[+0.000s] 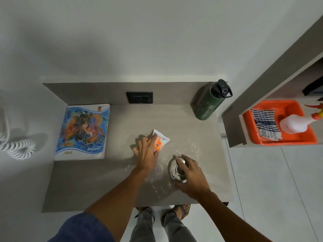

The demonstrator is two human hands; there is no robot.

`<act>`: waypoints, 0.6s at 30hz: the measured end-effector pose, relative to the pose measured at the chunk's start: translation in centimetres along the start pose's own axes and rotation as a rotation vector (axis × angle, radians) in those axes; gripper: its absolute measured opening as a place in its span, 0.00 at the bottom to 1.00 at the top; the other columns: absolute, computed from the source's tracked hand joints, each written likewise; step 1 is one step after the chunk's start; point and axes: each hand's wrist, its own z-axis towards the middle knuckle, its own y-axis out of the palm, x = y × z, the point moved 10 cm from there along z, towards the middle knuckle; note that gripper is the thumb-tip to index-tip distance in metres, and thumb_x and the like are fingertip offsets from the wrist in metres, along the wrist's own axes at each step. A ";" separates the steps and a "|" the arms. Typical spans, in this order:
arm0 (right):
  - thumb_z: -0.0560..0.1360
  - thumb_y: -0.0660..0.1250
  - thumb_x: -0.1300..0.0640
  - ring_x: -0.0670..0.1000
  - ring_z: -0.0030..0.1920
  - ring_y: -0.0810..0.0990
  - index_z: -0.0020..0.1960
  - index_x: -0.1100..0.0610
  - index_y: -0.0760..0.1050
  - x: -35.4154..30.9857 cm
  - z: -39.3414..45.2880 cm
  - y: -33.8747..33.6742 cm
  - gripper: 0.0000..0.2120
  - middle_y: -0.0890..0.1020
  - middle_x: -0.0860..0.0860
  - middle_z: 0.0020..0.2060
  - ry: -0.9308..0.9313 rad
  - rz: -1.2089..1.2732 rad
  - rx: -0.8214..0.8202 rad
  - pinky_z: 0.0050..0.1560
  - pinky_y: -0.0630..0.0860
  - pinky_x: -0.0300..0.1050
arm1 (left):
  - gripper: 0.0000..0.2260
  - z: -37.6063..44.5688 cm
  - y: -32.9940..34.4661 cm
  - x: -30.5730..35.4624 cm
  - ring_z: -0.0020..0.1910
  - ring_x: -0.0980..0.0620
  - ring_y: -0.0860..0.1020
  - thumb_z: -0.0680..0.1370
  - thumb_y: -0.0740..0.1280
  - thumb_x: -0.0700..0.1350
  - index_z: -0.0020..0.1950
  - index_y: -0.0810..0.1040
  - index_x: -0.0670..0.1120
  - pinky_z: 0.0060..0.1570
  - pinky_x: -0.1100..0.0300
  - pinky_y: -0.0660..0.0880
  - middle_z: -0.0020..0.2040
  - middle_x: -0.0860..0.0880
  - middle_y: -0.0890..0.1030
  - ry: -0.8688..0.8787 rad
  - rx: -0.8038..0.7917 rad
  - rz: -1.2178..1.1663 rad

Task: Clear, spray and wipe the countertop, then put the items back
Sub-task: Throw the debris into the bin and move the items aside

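Observation:
A grey countertop (90,179) carries a colourful notebook (83,131) at the left, a dark green water bottle (208,102) at the back right, and scattered white grains around the middle. My left hand (146,152) lies on a small white and orange packet (160,140), fingers curled over its near edge. My right hand (191,175) grips a round steel container (176,169) from above and the right. To the right, on a shelf, an orange tray (297,139) holds a striped cloth (266,124) and a white spray bottle (295,124).
A black wall socket (139,97) sits in the backsplash behind the counter. A coiled white cord (19,147) hangs at the far left. The shelf unit's side panel (232,130) stands just right of the counter. My feet (181,210) show below the front edge.

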 end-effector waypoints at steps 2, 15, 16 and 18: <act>0.72 0.77 0.33 0.58 0.84 0.62 0.88 0.38 0.52 -0.3 0.2 -0.2 0.53 0.62 0.50 0.86 0.009 0.008 0.010 0.80 0.73 0.57 | 0.32 0.1 0.2 -0.3 0.77 0.42 0.64 0.86 0.68 0.51 0.88 0.58 0.58 0.77 0.44 0.61 0.78 0.44 0.64 0.001 0.006 -0.086; 0.71 0.82 0.37 0.57 0.81 0.67 0.88 0.45 0.56 -15.5 10.7 -3.3 0.55 0.67 0.52 0.82 -0.112 0.130 0.081 0.76 0.77 0.57 | 0.30 0.4 -10.9 -16.6 0.85 0.31 0.61 0.86 0.70 0.47 0.86 0.66 0.47 0.83 0.31 0.61 0.84 0.33 0.62 -0.210 0.430 -0.410; 0.70 0.82 0.38 0.57 0.80 0.67 0.88 0.47 0.56 -17.5 11.8 -3.2 0.56 0.67 0.52 0.82 -0.129 0.141 0.080 0.76 0.77 0.57 | 0.29 0.4 -11.9 -18.4 0.84 0.30 0.62 0.85 0.72 0.45 0.85 0.68 0.45 0.82 0.30 0.62 0.83 0.32 0.64 -0.219 0.478 -0.434; 0.69 0.84 0.42 0.58 0.78 0.70 0.88 0.53 0.58 -21.1 13.7 -2.9 0.56 0.70 0.55 0.80 -0.165 0.161 0.079 0.76 0.76 0.57 | 0.28 0.6 -13.6 -21.6 0.83 0.28 0.64 0.84 0.73 0.44 0.82 0.72 0.41 0.81 0.29 0.63 0.82 0.31 0.66 -0.228 0.554 -0.428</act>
